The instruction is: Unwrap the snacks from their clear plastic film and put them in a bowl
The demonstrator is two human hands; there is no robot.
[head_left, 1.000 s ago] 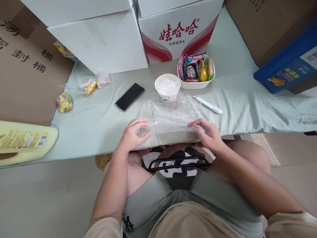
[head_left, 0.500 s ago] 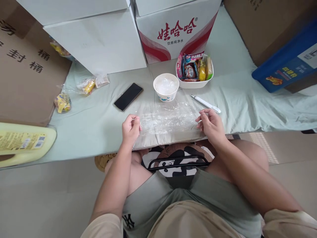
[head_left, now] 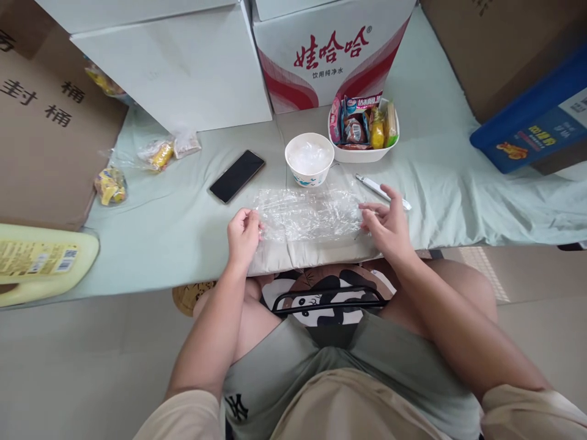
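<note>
Left hand point(head_left: 244, 235) and right hand point(head_left: 387, 227) are each pinched shut on one end of the clear plastic sheet point(head_left: 309, 214). It spans between them low over the green cloth point(head_left: 183, 226) at the near table edge, just in front of the white bowl point(head_left: 309, 160); can't tell if it touches the cloth. Holding both ends probably keeps the flimsy film stretched so it doesn't cling to itself, with the phone point(head_left: 237, 176) and white pen point(head_left: 383, 192) lying off to either side.

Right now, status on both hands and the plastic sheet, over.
Left hand pinches left end of plastic sheet. Right hand holds its right end. Sheet crumpled, stretched between them. White bowl just beyond; pen-shaped tool by right hand.
</note>
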